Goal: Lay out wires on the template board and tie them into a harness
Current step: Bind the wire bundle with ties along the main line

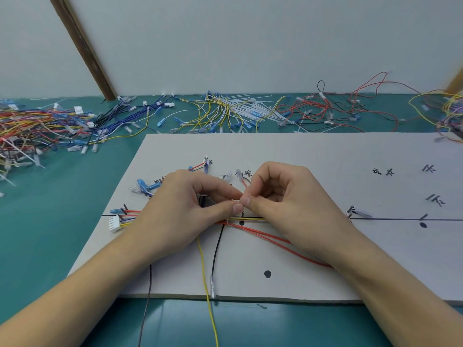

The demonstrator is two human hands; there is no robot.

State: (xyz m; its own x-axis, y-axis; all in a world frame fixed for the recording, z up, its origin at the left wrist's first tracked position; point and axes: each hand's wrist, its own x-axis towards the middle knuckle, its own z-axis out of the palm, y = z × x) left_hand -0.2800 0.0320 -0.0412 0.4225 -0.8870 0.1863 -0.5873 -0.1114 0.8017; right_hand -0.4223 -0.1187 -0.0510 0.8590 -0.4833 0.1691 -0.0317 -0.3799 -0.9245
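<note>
Your two hands meet over the middle of the template board, which lies flat on the green table. Your left hand and your right hand each have thumb and forefinger pinched together, tip to tip, on a thin pale strand, apparently a cable tie, directly above the wire bundle that runs along the board's horizontal guide line. The step in hand appears to be tying: the wires are already routed, and the tie is being closed at the junction where branches drop toward you. The next move likely calls for drawing the tie snug without dragging the bundle off its line, and whether it already loops the bundle cannot be told. Visible at this junction: one yellow wire and one black wire running toward the near edge, two red wires passing under your right wrist, and one white connector at the bundle's left end. Three black dots are marked on the board. Loose wires and a heap of white cable ties lie along the far side of the table, too many to count.
</note>
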